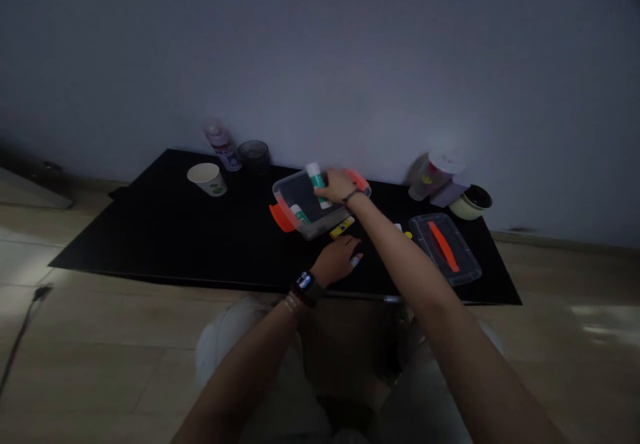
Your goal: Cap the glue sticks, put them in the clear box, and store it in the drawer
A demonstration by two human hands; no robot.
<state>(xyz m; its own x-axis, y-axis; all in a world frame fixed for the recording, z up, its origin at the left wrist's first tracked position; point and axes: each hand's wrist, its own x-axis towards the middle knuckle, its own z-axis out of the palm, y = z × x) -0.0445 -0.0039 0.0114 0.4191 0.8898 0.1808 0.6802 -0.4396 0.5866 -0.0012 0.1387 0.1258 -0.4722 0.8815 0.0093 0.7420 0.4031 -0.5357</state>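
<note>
My right hand (pixel 337 186) grips a green glue stick (pixel 317 179) with a white end, holding it tilted over the open clear plastic box (pixel 320 226). Inside that box, toward its left end, lies another green-and-white stick (pixel 299 213). Close to the front edge of the table is my left hand (pixel 338 259), its fingers curled around something dark with a pale end that I cannot make out. A yellow item with dark marks (pixel 343 227) rests between this hand and the box. The box has orange latches (pixel 283 218) at its ends.
The clear lid with an orange handle (pixel 443 247) lies at right, near a small yellow piece (pixel 409 235). Behind stand a lidded cup (pixel 436 176) and a pale bowl (pixel 470 205). At left are a paper cup (pixel 208 180), a bottle (pixel 223 147) and a dark cup (pixel 255 156).
</note>
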